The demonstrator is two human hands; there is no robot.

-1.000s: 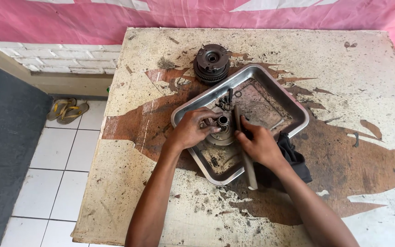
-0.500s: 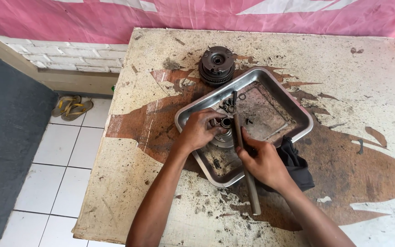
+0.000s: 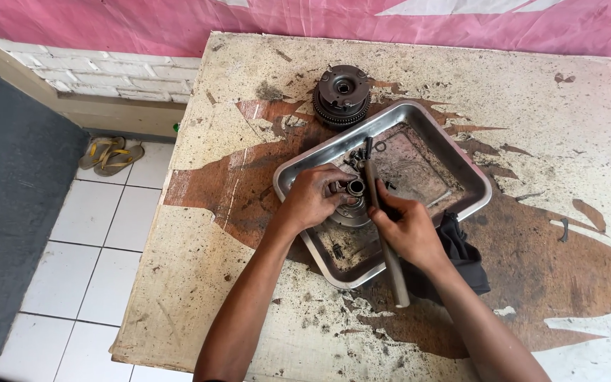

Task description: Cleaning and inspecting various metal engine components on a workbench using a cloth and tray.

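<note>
Left hand: the left hand point(image 3: 314, 198) lay curled over a round metal part point(image 3: 351, 209), fingers closed on its rim, pressing it down inside the tray.
Right hand: the right hand point(image 3: 408, 228) was clamped on a long grey bar point(image 3: 385, 240); the bar's far end sat just beside the part's hub, its near end reached out over the tray's front edge.
Round metal part: seated in the near half of the steel tray point(image 3: 464, 170); its central sleeve stood upright and exposed.
Progress, as judged: the part looked partly stripped, since loose bolts and a ring point(image 3: 368, 150) already lay in the tray; the hub and body remained together.
Second assembly: a dark toothed drum point(image 3: 342, 93) rested on the table beyond the tray, touching its far corner, untouched.
Cloth: a black rag point(image 3: 464, 262) lay under the right wrist, against the tray's side.
Table: worn, oil-stained top point(image 3: 546, 99), scattered with grit.
Floor: a pair of sandals point(image 3: 109, 155) on white tiles, well apart.
Obstructions: the loose bolts crowded the bar's far end; the left fingers hid much of the part.
</note>
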